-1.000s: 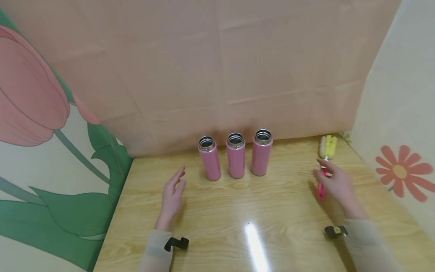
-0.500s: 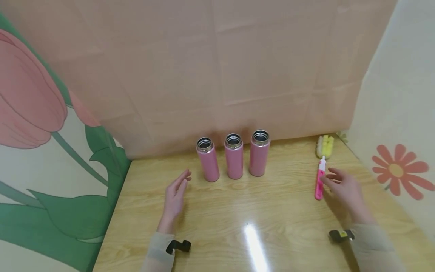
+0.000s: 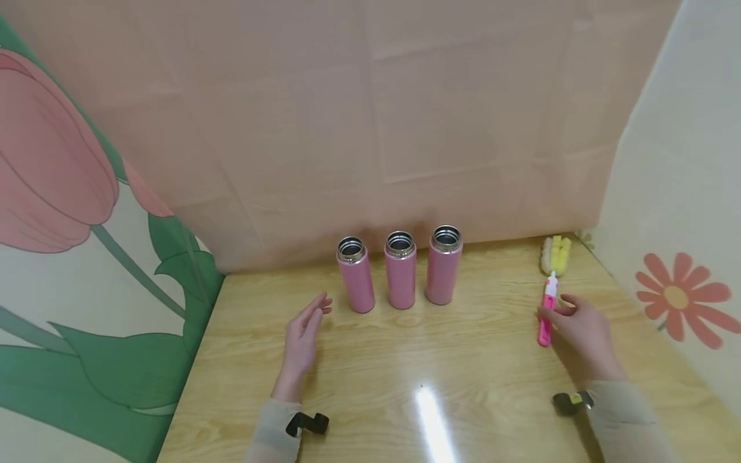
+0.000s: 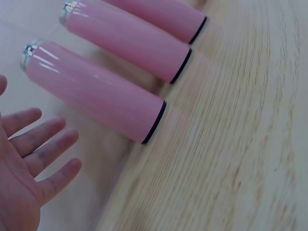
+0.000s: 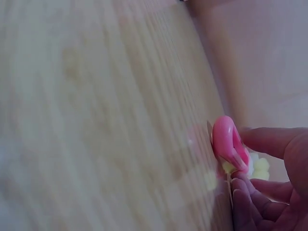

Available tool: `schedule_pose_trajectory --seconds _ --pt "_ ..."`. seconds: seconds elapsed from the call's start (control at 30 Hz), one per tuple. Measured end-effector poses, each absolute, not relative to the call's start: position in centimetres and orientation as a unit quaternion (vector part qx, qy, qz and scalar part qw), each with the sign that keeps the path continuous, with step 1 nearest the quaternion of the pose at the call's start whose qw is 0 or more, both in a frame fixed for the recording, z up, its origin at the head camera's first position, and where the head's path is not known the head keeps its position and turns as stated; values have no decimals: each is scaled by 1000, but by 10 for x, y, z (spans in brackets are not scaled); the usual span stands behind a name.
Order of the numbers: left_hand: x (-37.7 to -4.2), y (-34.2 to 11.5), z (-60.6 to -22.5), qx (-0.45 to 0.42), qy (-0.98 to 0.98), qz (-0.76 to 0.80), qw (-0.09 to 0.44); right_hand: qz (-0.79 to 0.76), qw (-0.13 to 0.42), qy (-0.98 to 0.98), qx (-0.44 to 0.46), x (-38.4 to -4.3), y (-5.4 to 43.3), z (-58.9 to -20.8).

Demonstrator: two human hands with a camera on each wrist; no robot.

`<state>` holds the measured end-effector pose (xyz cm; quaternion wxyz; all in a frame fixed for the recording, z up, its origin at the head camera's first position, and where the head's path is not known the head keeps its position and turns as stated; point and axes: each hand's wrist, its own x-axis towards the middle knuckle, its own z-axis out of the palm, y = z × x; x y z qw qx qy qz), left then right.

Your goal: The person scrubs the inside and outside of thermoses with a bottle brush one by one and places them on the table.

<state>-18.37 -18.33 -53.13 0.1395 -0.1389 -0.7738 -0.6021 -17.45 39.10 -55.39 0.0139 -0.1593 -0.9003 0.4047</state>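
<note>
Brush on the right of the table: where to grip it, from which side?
I'd pinch the pink handle across its narrow width, coming from the right and slightly above. It's long and slim, pointing away from the person, with the bulky yellow-and-white head at the far end, so a crosswise pinch should suit. The right hand is at that side.

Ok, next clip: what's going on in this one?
A person is at a wooden table with both hands out. The right hand has its thumb and fingers around the pink handle of a sponge brush; how firm the hold is can't be told. The left hand is open and holds nothing, just short of three pink bottles. Those stand upright in a row near the back edge, mouths uncovered, with the brush off to their right.
</note>
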Motion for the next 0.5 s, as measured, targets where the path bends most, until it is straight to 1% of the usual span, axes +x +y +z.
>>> schedule_pose_trajectory --seconds 0.2,0.4,0.5 --pt "-184 -181 -531 -147 -772 -601 144 381 8 -911 -159 -175 392 -549" --pt "-181 -182 -530 -145 -767 -605 156 403 -43 -896 -181 -174 390 -543" --pt "-181 -182 -529 -147 -764 -609 156 439 -57 -876 -188 -174 388 -543"
